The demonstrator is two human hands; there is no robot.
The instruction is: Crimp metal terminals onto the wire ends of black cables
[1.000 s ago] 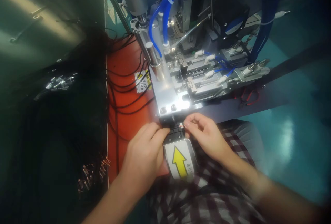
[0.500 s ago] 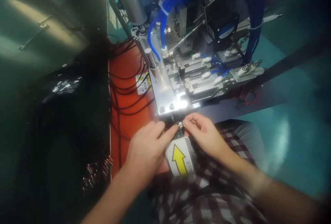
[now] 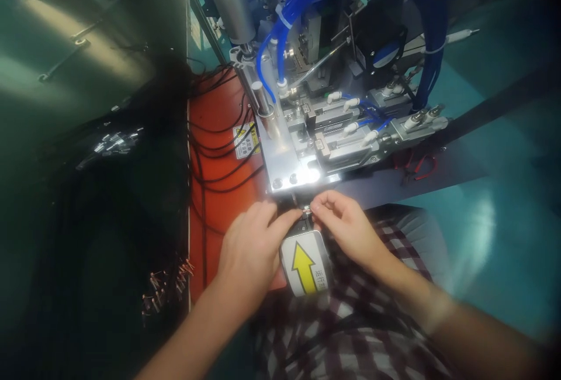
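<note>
Pinching a small part [image 3: 307, 210], the right hand [image 3: 350, 228] faces the left hand [image 3: 250, 245] — whose grip I cannot tell.

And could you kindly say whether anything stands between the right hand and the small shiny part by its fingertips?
Nothing visible does: the right hand has its fingertips at the small shiny part, and the left hand has its thumb on the opposite side.

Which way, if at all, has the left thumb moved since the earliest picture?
Yes: judged against the yellow arrow sign, the left thumb has moved rightward in the view, toward the right hand.
</note>
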